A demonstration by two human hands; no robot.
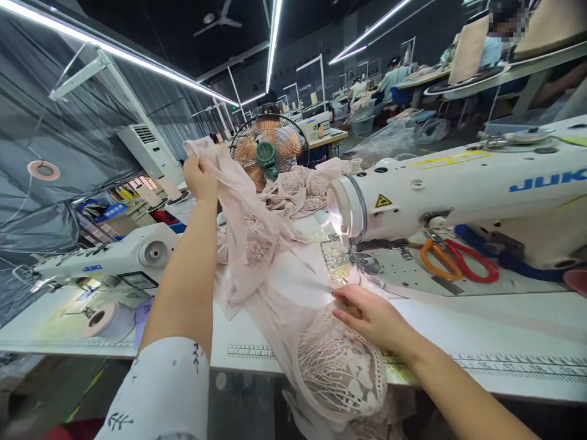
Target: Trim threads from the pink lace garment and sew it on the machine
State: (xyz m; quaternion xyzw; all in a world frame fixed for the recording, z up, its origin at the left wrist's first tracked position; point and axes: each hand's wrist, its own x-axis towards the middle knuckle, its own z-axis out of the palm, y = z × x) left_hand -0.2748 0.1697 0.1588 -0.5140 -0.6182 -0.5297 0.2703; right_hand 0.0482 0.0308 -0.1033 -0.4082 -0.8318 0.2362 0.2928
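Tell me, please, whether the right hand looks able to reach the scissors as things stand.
Probably yes. The scissors lie in plain view, and nothing seems to stand between them and the right hand, which is close to the lace.

The dark ceiling (160,30) is crossed by long tube lights (274,36); a ceiling fan (223,21) is mounted. L side is covered w/ grey sheeting (22,85), near which a white AC unit (147,142) is placed. Work tables (424,80) are seen behind.
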